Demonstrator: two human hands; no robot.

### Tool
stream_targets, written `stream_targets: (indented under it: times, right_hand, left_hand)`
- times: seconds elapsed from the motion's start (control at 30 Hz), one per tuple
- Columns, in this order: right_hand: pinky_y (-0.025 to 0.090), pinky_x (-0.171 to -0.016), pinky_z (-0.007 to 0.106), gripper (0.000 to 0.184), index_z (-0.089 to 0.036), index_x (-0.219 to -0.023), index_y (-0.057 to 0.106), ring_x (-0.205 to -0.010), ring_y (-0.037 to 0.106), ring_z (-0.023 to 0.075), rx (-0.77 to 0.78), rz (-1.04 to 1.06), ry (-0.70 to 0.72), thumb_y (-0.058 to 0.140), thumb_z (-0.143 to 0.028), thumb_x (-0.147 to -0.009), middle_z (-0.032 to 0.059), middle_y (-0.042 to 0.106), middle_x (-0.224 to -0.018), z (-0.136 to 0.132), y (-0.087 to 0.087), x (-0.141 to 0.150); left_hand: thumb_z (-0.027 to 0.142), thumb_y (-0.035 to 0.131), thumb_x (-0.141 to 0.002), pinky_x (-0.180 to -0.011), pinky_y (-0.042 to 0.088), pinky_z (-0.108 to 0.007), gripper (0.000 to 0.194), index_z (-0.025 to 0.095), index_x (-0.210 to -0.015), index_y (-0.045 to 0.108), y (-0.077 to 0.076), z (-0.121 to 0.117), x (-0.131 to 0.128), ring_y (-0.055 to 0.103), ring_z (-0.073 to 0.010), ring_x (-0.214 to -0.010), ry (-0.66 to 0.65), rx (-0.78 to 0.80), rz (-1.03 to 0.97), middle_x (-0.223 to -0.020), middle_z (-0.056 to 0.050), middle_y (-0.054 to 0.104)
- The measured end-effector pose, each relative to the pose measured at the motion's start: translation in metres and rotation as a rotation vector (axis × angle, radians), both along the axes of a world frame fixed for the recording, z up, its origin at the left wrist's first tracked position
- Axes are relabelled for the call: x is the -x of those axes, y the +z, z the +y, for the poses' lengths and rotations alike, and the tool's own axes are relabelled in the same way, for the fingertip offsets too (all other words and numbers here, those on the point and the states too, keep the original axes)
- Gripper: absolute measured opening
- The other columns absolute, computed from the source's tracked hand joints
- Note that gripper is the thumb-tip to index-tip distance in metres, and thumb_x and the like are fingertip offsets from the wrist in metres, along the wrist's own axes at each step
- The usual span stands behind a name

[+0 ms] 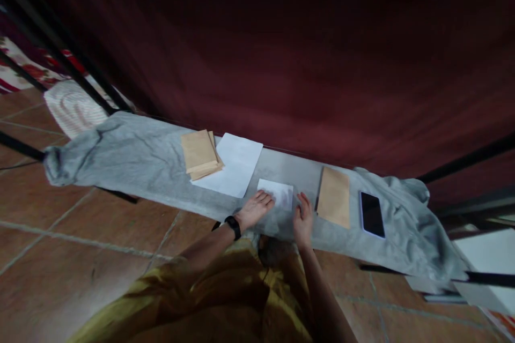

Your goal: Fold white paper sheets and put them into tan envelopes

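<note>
A small white sheet of paper, seemingly folded [282, 192], lies on the grey cloth in front of me. My left hand [257, 208] rests flat on its left edge, fingers stretched out. Just off the paper's right edge is my right hand [303, 220], its thumb and fingers apart and nothing visible between them. To the right of that hand lies a brown envelope [335, 196]. On the left, several brown envelopes [199, 151] are stacked partly over larger white sheets [240, 161].
A phone [372, 214] with a dark screen lies right of the single envelope. Grey cloth [140, 150] covers the narrow surface and bunches at both ends. Behind it hangs a dark red curtain [281, 75]. Black metal bars [483, 158] stand at both sides above a tiled floor.
</note>
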State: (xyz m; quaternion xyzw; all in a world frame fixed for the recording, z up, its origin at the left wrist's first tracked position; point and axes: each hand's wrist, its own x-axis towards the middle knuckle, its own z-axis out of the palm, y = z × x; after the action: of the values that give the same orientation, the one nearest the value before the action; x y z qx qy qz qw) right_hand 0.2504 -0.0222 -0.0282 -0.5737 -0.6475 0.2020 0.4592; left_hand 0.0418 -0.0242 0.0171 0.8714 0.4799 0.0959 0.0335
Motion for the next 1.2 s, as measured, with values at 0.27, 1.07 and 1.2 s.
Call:
stream_targets:
  times: [0.27, 1.07, 1.2]
  right_hand:
    - [0.033, -0.116, 0.053, 0.049, -0.012, -0.147, 0.047, -0.144, 0.040, 0.0267, -0.030, -0.507, 0.149, 0.032, -0.029, -0.103, 0.0185, 0.045, -0.155, 0.010, 0.001, 0.028]
    - [0.030, -0.119, 0.050, 0.048, -0.014, -0.149, 0.047, -0.146, 0.039, 0.0244, -0.001, -0.689, 0.143, 0.032, -0.025, -0.105, 0.0156, 0.047, -0.154, 0.032, 0.000, 0.065]
    - [0.030, -0.120, 0.048, 0.047, -0.014, -0.150, 0.045, -0.147, 0.037, 0.0231, -0.001, -0.708, 0.130, 0.035, -0.026, -0.105, 0.0147, 0.046, -0.155, 0.031, -0.007, 0.065]
  left_hand:
    - [0.018, 0.042, -0.100, -0.116, 0.035, -0.039, 0.037, 0.016, -0.132, 0.059, -0.003, -0.014, -0.003, 0.051, -0.0223, -0.137, 0.020, 0.049, -0.027, -0.144, -0.013, 0.058]
    - [0.020, 0.029, -0.099, -0.126, 0.021, -0.045, 0.056, 0.008, -0.154, 0.036, -0.040, 0.020, -0.014, 0.024, -0.0231, -0.153, 0.243, 0.002, -0.024, -0.162, -0.015, 0.035]
    - [0.016, 0.028, -0.098, -0.126, 0.023, -0.044, 0.057, 0.006, -0.154, 0.035, -0.040, 0.021, -0.015, 0.023, -0.0226, -0.153, 0.270, -0.009, -0.019, -0.162, -0.016, 0.034]
